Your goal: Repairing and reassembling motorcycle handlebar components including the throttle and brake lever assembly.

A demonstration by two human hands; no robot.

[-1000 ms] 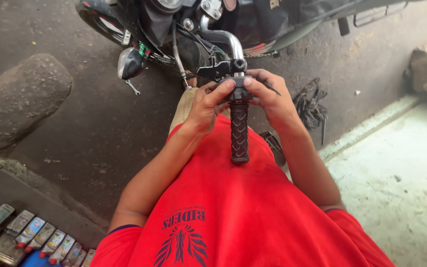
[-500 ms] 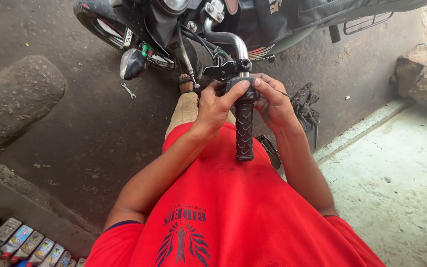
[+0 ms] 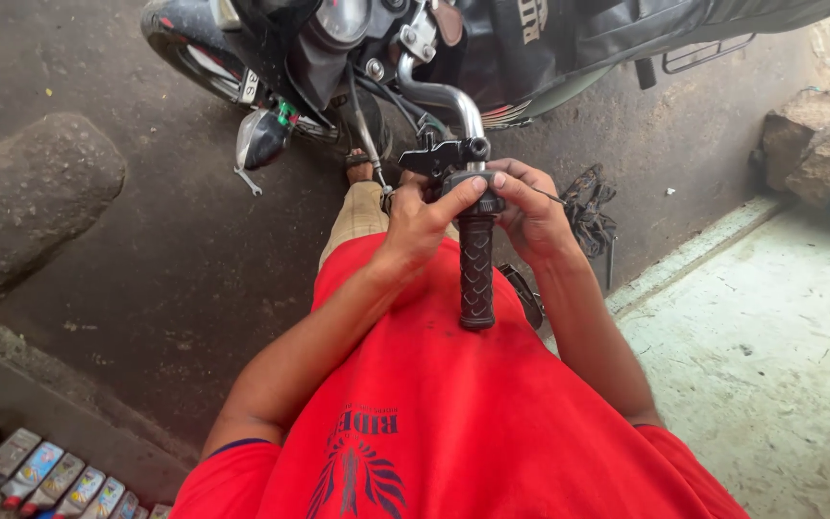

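- The black rubber grip sits on the end of the motorcycle handlebar and points toward the person's chest, just above the red shirt.
- The grip looks soft on its surface, with a raised diamond pattern, so I judge it is not slippery; the metal bar inside makes it stiff, and it does not look fragile.
- The best place to take hold seems to be the thick collar at the top of the grip, next to the black lever clamp, where the fingers already are.
- The left hand comes from the left side, wrist slightly bent; its thumb and fingers are closed around the top of the grip.
- The right hand comes from the other side, fingers curled and pressed on the same collar; it seems also to pinch a thin wire, but this is too small to tell.
- Both forearms meet in a narrow V before the body.
- A dark rag lies on the floor near the right hand.
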